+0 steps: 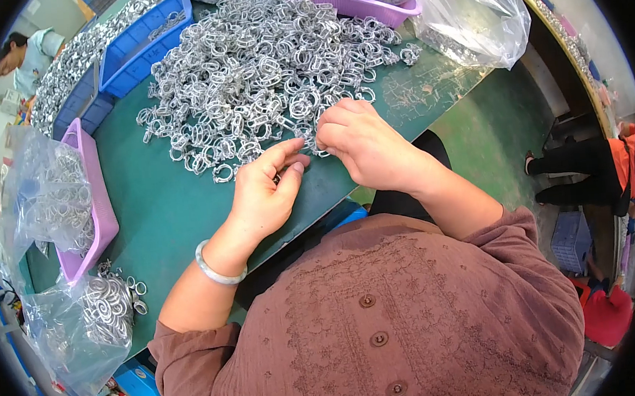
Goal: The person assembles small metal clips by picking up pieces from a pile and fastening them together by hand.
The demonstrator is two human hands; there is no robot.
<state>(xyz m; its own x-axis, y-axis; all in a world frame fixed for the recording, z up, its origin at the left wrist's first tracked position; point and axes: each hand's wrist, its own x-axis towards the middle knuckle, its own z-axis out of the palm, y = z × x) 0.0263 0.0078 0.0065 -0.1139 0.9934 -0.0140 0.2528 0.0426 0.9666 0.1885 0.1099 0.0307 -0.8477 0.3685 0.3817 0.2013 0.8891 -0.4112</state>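
From where I sit far off, I can't see the tips of the right hand (364,143) well; its own bent fingers hide them. Its fingers are tucked close together at the near edge of a big heap of silver rings (250,70), but I can't tell if they pinch one. The left hand (264,194) is half curled beside it, thumb near the fingers, and I can't make out if anything is between them. A pale bracelet (221,266) goes around that wrist. The heap sits on a green surface (149,210). Past it are a blue tray (142,64) and a purple basket (363,6), cut off at the top. A clear bag (478,21) slumps at the right corner. On the left, a lilac basket (102,194) has a see-through bag (44,191) of rings in it. Beyond the right side is green floor (485,124), and a person in orange (622,169) stands farther off.
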